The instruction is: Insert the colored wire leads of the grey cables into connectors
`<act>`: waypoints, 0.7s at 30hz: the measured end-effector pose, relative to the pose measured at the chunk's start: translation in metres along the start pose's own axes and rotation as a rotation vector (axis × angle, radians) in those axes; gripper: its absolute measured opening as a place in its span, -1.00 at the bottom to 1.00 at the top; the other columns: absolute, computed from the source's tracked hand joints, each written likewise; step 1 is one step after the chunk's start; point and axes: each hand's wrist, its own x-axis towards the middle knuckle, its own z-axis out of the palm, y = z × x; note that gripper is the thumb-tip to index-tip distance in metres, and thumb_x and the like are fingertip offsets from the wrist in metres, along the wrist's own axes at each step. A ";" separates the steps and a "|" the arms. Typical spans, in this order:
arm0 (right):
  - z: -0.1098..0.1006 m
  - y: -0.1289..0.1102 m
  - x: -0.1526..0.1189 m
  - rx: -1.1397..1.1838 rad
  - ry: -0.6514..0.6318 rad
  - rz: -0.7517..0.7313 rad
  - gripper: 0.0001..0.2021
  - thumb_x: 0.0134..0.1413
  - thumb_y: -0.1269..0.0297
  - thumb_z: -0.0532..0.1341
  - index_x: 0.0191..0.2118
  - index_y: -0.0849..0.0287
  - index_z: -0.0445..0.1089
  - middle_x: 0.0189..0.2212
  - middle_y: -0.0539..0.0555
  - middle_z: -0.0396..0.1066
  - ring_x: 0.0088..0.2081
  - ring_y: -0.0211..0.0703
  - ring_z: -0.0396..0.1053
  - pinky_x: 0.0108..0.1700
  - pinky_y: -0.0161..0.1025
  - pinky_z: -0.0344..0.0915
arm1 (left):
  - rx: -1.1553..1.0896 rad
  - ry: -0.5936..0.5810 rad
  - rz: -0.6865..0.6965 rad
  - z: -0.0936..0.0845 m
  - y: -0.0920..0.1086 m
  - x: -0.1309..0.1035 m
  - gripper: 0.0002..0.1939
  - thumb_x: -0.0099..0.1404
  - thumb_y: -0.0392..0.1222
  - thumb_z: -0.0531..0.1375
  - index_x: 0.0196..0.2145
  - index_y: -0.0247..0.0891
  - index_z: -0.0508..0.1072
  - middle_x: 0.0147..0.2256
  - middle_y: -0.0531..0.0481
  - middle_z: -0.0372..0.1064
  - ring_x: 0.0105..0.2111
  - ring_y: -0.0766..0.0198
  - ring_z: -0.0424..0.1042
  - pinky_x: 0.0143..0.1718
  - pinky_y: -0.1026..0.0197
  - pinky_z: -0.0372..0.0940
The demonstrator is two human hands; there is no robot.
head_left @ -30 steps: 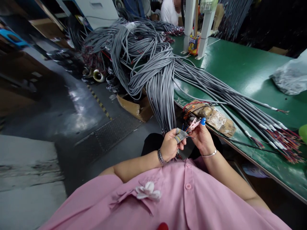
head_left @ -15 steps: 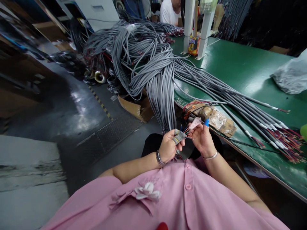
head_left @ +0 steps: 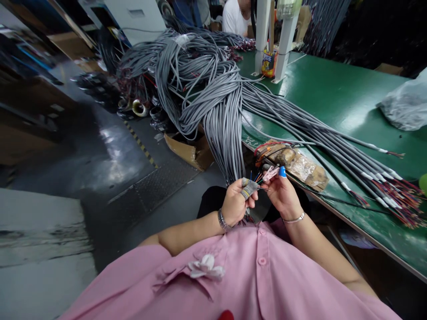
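Observation:
My left hand, with grey covers on its thumb and a finger, is closed around the end of a cable whose thin coloured wires fan out to the right. Beside it, my right hand wears a blue cover on one fingertip and grips a small pink clip-like tool at the wire tips. A large bundle of grey cables hangs over the table edge just beyond my hands. More grey cables lie across the green table, their coloured wire ends at the right.
A taped brown block rests at the table edge, right of my hands. White posts stand farther back by a yellow packet. A plastic bag lies at the right. Behind the table is a person in white; an open carton sits below.
The pink tool has turned and come lower, close against the wires. My right thumb with the blue cover has shifted slightly left. My left hand has barely moved.

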 end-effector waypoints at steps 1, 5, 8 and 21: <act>0.000 0.000 0.000 0.008 0.001 0.000 -0.71 0.01 -0.02 0.33 -0.34 0.13 0.48 -0.39 -0.02 0.50 -0.45 -0.31 0.37 -0.43 -0.37 0.34 | -0.001 -0.002 -0.002 0.000 0.000 0.001 -0.71 0.14 -0.03 0.30 -0.44 -0.31 0.37 -0.59 0.08 0.39 -0.74 0.50 0.24 -0.75 0.42 -0.05; 0.000 0.002 0.003 0.008 0.034 -0.030 -0.75 -0.02 0.07 0.37 -0.33 0.15 0.50 -0.39 -0.01 0.52 -0.44 -0.31 0.38 -0.42 -0.37 0.35 | 0.000 -0.014 -0.004 -0.001 -0.004 0.003 -0.74 0.16 -0.05 0.28 -0.41 -0.31 0.38 -0.59 0.08 0.39 -0.74 0.49 0.25 -0.75 0.43 -0.05; 0.001 0.003 0.004 0.006 0.065 -0.055 -0.76 -0.02 0.08 0.38 -0.33 0.14 0.50 -0.39 0.00 0.53 -0.43 -0.30 0.39 -0.42 -0.37 0.36 | 0.013 -0.010 -0.003 -0.003 -0.008 0.003 -0.74 0.17 -0.05 0.28 -0.41 -0.31 0.38 -0.58 0.08 0.39 -0.74 0.50 0.25 -0.75 0.43 -0.05; 0.000 0.002 -0.002 0.061 0.000 0.028 -0.63 0.03 -0.13 0.27 -0.34 0.10 0.47 -0.38 0.01 0.52 -0.40 -0.25 0.41 -0.43 -0.34 0.35 | 0.038 -0.004 -0.013 -0.005 -0.007 0.000 -0.70 0.15 0.00 0.28 -0.43 -0.30 0.36 -0.59 0.08 0.39 -0.74 0.48 0.25 -0.74 0.41 -0.05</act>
